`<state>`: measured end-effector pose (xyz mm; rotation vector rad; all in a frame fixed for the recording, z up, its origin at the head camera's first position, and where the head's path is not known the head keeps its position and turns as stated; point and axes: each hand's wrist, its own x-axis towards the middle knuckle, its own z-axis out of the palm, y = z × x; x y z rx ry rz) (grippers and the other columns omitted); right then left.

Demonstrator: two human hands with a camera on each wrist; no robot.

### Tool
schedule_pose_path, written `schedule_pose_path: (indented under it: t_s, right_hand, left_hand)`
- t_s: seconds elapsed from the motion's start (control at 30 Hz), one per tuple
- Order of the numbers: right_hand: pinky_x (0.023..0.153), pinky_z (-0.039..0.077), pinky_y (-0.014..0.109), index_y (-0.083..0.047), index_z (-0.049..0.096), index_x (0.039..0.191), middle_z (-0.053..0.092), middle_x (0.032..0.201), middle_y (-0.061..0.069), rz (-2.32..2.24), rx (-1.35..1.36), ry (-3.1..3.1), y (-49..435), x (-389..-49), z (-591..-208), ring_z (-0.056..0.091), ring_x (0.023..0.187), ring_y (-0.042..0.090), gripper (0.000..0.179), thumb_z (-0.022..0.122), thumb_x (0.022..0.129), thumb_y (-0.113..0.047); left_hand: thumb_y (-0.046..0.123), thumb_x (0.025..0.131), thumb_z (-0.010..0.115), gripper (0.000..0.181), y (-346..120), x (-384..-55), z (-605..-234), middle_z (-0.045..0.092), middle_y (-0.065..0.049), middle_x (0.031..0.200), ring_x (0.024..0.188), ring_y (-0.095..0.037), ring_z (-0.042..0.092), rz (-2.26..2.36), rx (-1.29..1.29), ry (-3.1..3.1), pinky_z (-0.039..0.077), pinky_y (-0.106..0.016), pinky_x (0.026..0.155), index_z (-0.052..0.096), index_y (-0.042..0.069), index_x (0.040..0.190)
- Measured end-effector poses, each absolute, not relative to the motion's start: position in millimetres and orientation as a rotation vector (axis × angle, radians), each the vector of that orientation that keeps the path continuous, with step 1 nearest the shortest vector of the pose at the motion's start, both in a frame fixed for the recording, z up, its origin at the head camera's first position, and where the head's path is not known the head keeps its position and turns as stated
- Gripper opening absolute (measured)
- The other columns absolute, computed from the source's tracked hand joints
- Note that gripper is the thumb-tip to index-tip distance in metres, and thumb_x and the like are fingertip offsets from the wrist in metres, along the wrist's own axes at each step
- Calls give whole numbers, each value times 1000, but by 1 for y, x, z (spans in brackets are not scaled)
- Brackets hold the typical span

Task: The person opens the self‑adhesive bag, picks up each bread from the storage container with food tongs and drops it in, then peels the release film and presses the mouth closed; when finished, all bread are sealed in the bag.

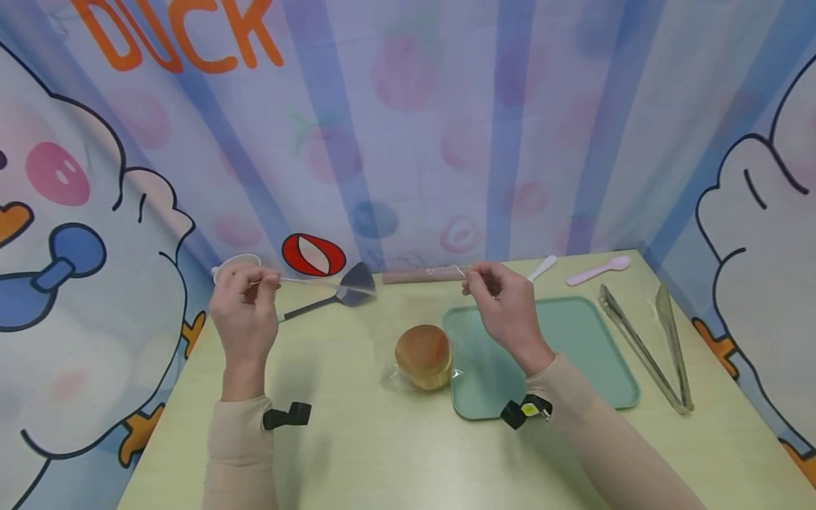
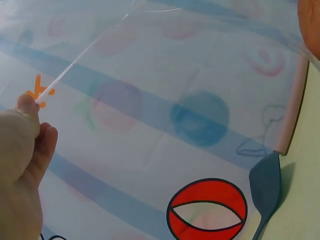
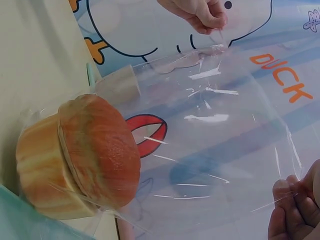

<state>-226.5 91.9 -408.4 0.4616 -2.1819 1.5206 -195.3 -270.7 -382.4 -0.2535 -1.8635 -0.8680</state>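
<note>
My left hand (image 1: 245,304) is raised over the left side of the table and pinches one side of a clear plastic bag's (image 3: 225,125) mouth. A whitish strip of the bag (image 2: 75,62) stretches taut from those fingertips. On the other side, my right hand (image 1: 506,312) pinches the bag's edge between thumb and fingers. Between and below both hands, a bread bun (image 1: 423,358) with a browned top sits inside the bag's bottom, upright on the table. The right wrist view shows the bun (image 3: 100,155) closely, with clear film around it.
Right of the bun lies a green tray (image 1: 574,354), with metal tongs (image 1: 676,397) beyond it. Along the back are a white cup (image 1: 245,260), a dark turner (image 1: 357,285), a pinkish rod (image 1: 417,276), a white spoon (image 1: 543,267) and a pink spoon (image 1: 599,271). A printed curtain (image 1: 433,142) hangs behind.
</note>
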Motion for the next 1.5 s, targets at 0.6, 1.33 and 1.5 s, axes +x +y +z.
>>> schedule_pose_path:
  t_s: [0.6, 1.33, 1.5]
  right_hand:
    - [66, 54, 21, -7, 74, 96, 75, 85, 3, 1507, 458, -2187, 93, -228, -407, 71, 76, 14, 20, 60, 106, -17]
    - [67, 55, 18, -7, 73, 98, 76, 87, 5, 1566, 491, -2168, 89, -227, -408, 74, 80, 23, 18, 61, 106, -17]
    - [70, 55, 17, -7, 74, 99, 76, 88, 7, 1616, 495, -2158, 91, -226, -410, 75, 82, 26, 21, 61, 107, -21]
  left_hand:
    - [2, 97, 71, 15, -319, -191, -410, 74, -25, 88, 76, 13, 61, -918, 52, -1868, 49, -5, 74, 71, -13, 96]
    - [1, 91, 77, 20, -325, -192, -449, 75, -19, 100, 96, -35, 70, -866, 51, -2211, 49, -41, 96, 72, -2, 109]
    - [5, 92, 76, 19, -304, -196, -453, 75, -20, 108, 105, -38, 68, -873, -30, -2266, 50, -55, 99, 73, -1, 110]
